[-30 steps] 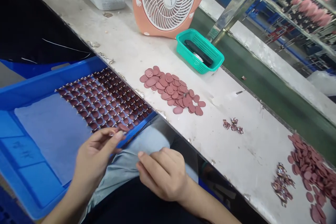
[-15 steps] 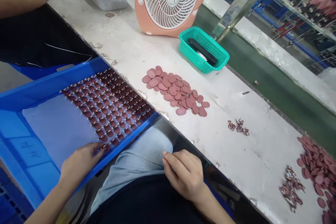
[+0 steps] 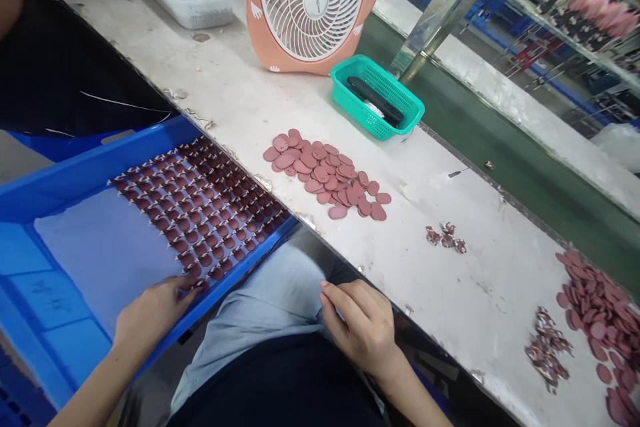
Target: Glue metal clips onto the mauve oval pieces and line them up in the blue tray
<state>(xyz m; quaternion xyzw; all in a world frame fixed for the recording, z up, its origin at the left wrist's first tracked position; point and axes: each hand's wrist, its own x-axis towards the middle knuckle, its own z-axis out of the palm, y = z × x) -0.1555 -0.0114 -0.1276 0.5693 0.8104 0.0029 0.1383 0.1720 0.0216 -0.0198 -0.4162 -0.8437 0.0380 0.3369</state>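
Note:
At the near corner of the rows in the blue tray, my left hand pinches a small brown oval piece between thumb and fingers. That piece lies at the end of a row of similar brown ovals, each with a small shiny fitting, set out on a pale sheet. Over my lap, my right hand is loosely closed, thumb against the index finger, with nothing visible at its fingertips. On the bench beside the tray lies a loose heap of flat brown ovals.
A green basket with a black object stands before an orange fan. Shiny fittings lie in small clusters on the bench. More ovals are heaped right. A white bin holds small pale pieces.
The view has shifted slightly. Another person's hand has left the white bin at upper left. My left hand stays at the row's end; my right hand remains closed over my lap.

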